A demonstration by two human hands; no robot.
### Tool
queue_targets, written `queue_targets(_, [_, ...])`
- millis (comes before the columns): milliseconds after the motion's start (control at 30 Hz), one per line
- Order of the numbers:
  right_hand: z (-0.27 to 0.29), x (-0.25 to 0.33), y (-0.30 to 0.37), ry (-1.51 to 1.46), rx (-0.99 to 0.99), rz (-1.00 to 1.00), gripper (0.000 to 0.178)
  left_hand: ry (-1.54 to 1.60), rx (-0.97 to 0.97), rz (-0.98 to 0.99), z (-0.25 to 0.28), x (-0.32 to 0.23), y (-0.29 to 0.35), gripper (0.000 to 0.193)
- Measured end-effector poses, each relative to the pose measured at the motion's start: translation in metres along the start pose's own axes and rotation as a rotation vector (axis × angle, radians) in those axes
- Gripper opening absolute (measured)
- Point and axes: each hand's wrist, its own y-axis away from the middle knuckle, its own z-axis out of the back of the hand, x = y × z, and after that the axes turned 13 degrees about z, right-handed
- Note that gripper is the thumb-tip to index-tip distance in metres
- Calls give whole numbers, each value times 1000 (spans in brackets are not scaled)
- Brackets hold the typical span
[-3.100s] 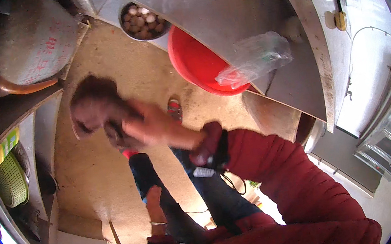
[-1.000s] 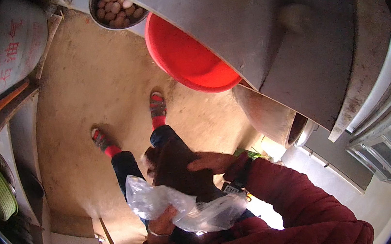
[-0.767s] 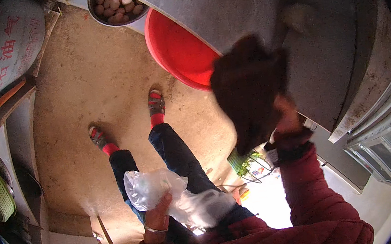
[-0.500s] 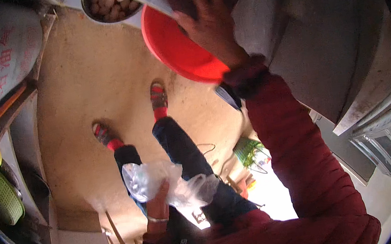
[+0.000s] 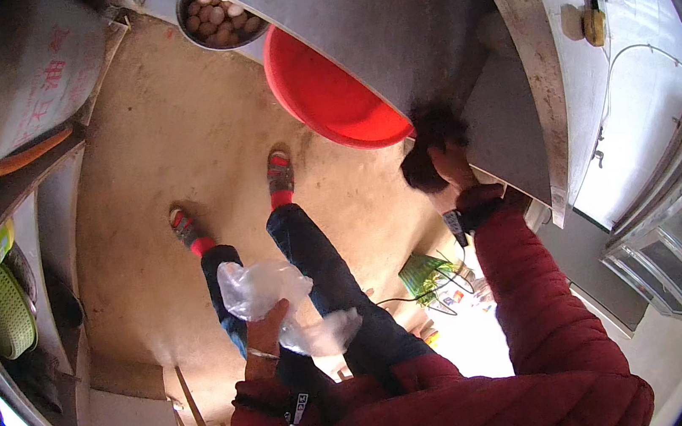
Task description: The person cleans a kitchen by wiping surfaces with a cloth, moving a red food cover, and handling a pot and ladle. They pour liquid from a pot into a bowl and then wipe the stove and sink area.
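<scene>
My left hand [image 5: 266, 335] is closed on a crumpled clear plastic bag [image 5: 269, 286], held low in front of my legs. Part of the bag hangs down on the right side of that hand. Out to the right, my right hand [image 5: 452, 167] grips a dark, fuzzy-looking cloth [image 5: 435, 126] at the front edge of the grey countertop [image 5: 351, 20]. Some of this cloth lies on the counter and some droops over its edge; my fingertips are partly sunk in it.
Below the counter edge stands a red basin [image 5: 327, 100], with a metal pot of eggs [image 5: 220, 22] farther left. A green basket [image 5: 8, 313] sits on the left-hand shelf. A knife [image 5: 593, 16] hangs on the right wall. A dark cable [image 5: 419, 295] runs near a green bag [image 5: 426, 277].
My right hand has drawn the dark cloth from the far part of the counter back toward me and right, to the edge. The left hand keeps the plastic bag in nearly the same place.
</scene>
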Motion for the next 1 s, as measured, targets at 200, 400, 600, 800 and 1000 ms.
queue_targets(200, [74,7,-43,232,-156,-42,41,-4,-164,-237,15,4,-19,56])
queue_targets(400, [76,-16,-153,239,-149,47,39,-81,-267,-193,6,-12,-19,48])
queue_targets(600, [57,-20,-94,241,-46,54,37,181,-10,-266,-17,-40,-23,38])
queue_targets(800, [35,18,-2,71,152,85,36,45,113,-544,-85,-113,-8,43])
queue_targets(1000, [54,25,104,-309,339,144,35,-35,745,-341,-254,-108,48,95])
